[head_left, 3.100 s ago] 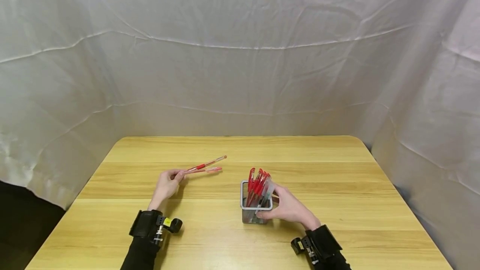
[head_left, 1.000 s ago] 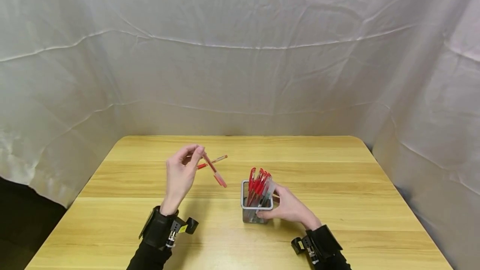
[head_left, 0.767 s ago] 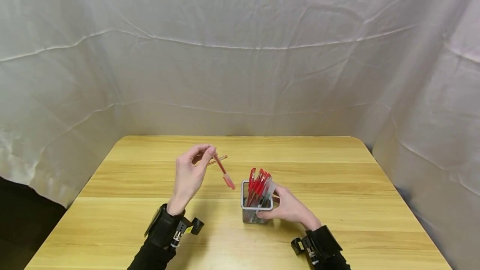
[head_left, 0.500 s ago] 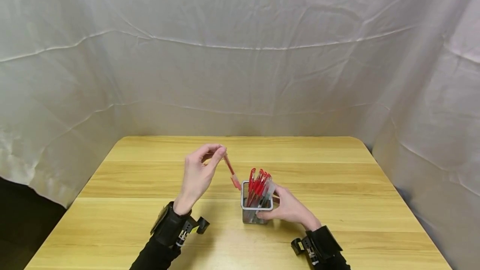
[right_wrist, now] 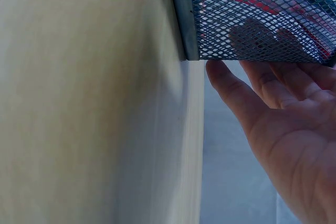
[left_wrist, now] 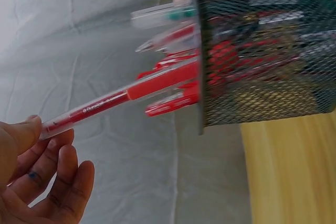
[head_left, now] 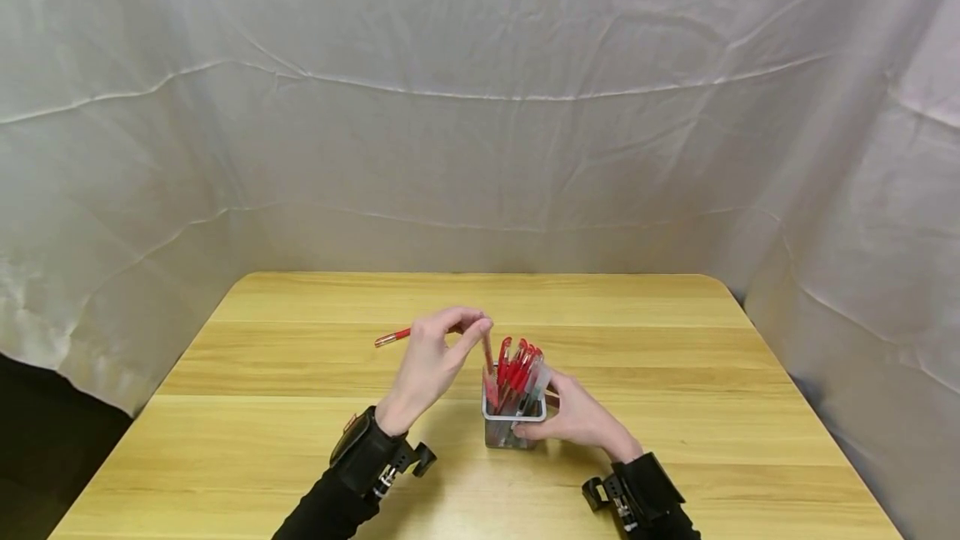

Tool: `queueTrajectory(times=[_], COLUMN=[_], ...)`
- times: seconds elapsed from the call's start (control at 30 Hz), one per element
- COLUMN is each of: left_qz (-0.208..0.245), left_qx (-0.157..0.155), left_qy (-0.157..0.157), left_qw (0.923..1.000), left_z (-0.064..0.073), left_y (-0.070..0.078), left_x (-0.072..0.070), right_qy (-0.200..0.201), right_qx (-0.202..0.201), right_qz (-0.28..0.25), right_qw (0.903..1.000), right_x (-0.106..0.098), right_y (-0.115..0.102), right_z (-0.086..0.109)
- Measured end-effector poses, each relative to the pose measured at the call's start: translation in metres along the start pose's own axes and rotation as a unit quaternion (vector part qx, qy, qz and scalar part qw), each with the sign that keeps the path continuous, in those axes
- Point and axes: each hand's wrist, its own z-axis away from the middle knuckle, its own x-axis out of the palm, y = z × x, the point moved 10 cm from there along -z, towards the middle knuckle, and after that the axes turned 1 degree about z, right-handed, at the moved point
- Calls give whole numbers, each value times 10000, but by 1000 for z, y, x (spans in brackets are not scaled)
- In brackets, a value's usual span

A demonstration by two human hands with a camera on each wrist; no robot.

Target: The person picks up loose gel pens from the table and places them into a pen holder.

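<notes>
My left hand [head_left: 431,357] pinches a red gel pen [left_wrist: 100,106] by its end between thumb and fingertips. The pen slants down with its capped end inside the mouth of a square metal mesh pen holder [head_left: 497,433]. Several red pens [head_left: 517,367] and a clear-capped one with some green [left_wrist: 163,16] stand in the holder, leaning to its right. Around the holder's right side, my right hand [head_left: 581,419] holds it upright on the table; in the right wrist view its fingers [right_wrist: 231,85] touch the mesh wall [right_wrist: 241,30].
Another red pen [head_left: 392,338] lies on the wooden table [head_left: 675,382], partly hidden behind my left hand. A grey cloth [head_left: 480,148] hangs behind the table and along its sides. Both wrists wear black straps with small cameras [head_left: 423,458].
My left hand lifted one of two pens off the table, turned it cap downward and carried it right into the holder's mouth. The right hand and the holder stayed in place.
</notes>
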Motion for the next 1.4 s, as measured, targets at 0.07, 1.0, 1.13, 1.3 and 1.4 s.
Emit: queueTrajectory(times=[0.07, 1.0, 1.13, 1.3, 1.4], left_qz=[-118, -894, -991, -1117, -1133], left_qx=[-18, -2215, -2529, -2802, -2880], left_qy=[-169, -465, -510, -637, -670], left_qw=[9998, 9699, 9610, 9513, 9486], left_z=[1, 52, 61, 68, 70], left_y=[-2, -153, -171, -186, -191], left_x=[7, -20, -25, -27, -27], right_qy=[0, -19, -61, -13, 84], right_qx=[-3, 11, 20, -18, -13], right_qz=[4, 30, 37, 163, 305], right_qw=[10000, 10000, 10000, 9999, 9995], right_x=[0, 1, 1, 1, -1], right_y=[0, 1, 2, 1, -1], right_z=[0, 0, 0, 1, 1])
